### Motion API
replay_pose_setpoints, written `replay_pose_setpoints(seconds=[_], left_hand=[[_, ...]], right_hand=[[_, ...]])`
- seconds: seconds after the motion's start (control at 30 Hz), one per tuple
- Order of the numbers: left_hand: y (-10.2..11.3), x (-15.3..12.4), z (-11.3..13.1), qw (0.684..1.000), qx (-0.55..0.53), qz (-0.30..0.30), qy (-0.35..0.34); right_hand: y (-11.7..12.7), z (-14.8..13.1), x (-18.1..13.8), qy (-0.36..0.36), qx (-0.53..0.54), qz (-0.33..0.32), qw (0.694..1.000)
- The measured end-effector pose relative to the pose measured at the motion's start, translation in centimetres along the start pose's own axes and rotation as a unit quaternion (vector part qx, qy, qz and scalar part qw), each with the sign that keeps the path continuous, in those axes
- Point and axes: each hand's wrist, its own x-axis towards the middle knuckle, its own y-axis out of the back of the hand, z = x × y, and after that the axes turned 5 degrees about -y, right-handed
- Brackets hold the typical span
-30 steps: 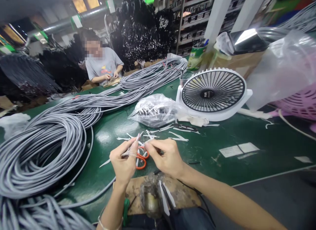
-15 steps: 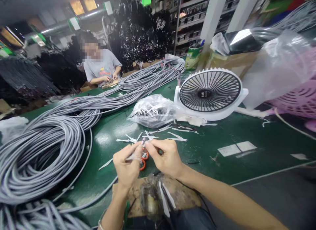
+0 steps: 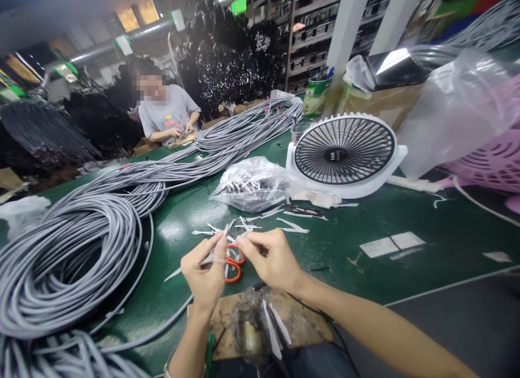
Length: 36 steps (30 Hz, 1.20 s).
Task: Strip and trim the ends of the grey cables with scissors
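Strand [image 3: 226, 230] points up and forward

The left hand [image 3: 205, 269] grasps the strand, its long axis running away from the body, above the worktop [image 3: 333, 248]. The right hand [image 3: 270, 256] has its fingers [image 3: 247, 242] pinched together beside the tip; what they grip cannot be told. Orange scissors [image 3: 234, 263] lie between the hands, white scraps [image 3: 293, 225] beyond. A clear bag [image 3: 266, 164] holds black-and-white pieces [image 3: 254, 186]; a green tin [image 3: 314, 99] holds slim items [image 3: 320, 73].

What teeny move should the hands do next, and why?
Perhaps the right hand should edge toward the pale tip: the left hand pinches it so it sticks up, and the right hand is close beside, a small gap away.
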Motion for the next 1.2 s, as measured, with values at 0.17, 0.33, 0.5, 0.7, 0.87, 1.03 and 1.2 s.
replay_pose_setpoints(seconds=[0.17,0.33,0.5,0.7,0.87,1.03,1.2], left_hand=[[-0.4,-0.1,0.0,0.997,0.048,0.01,-0.052],[-0.9,-0.3,0.7,0.99,0.065,-0.045,-0.117],[-0.4,0.3,0.8,0.997,0.051,-0.036,-0.044],[0.5,0.9,0.1,0.993,0.043,-0.101,-0.05],[0.2,0.9,-0.1,0.986,0.047,-0.128,-0.096],[-0.2,0.5,0.0,0.995,0.073,-0.052,-0.045],[-0.3,0.3,0.0,0.997,0.078,0.017,-0.011]], right_hand=[[-0.6,0.2,-0.1,-0.037,0.018,0.007,0.999],[0.2,0.5,0.7,-0.046,0.031,0.144,0.988],[2.3,0.6,1.7,0.084,-0.035,0.181,0.979],[1.4,1.7,1.5,0.266,-0.192,0.141,0.934],[0.8,1.4,1.4,0.142,-0.137,0.102,0.975],[0.4,0.6,1.0,0.035,-0.056,0.081,0.995],[0.2,0.4,0.6,0.009,-0.038,0.014,0.999]])
